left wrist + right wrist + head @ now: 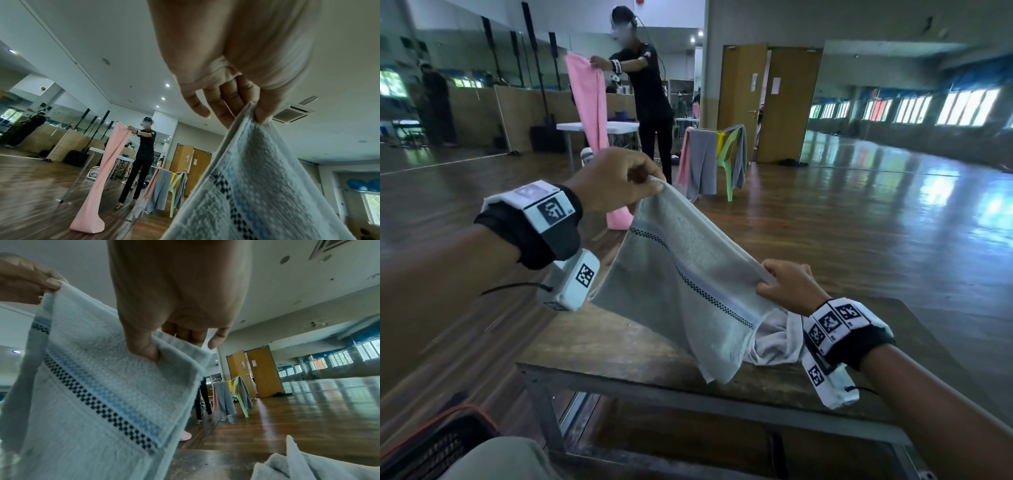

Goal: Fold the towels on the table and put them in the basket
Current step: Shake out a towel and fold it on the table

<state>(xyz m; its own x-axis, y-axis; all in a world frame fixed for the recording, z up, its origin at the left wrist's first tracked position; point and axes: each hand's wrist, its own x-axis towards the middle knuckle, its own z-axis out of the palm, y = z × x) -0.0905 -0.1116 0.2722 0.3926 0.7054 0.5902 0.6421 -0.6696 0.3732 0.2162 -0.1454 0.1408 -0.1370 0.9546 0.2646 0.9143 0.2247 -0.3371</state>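
A pale grey towel with a dark checkered stripe hangs stretched in the air above the wooden table. My left hand pinches its upper corner, raised high. My right hand pinches the other corner, lower and to the right. The left wrist view shows my thumb and fingers of the left hand clamped on the towel edge. In the right wrist view my right hand holds the towel hem. A second crumpled pale towel lies on the table under my right wrist. A dark basket with an orange rim sits at lower left.
Another person stands beyond the table holding up a pink towel. A green plastic chair draped with grey and pink towels stands on the wooden floor. A white folding table is behind that person.
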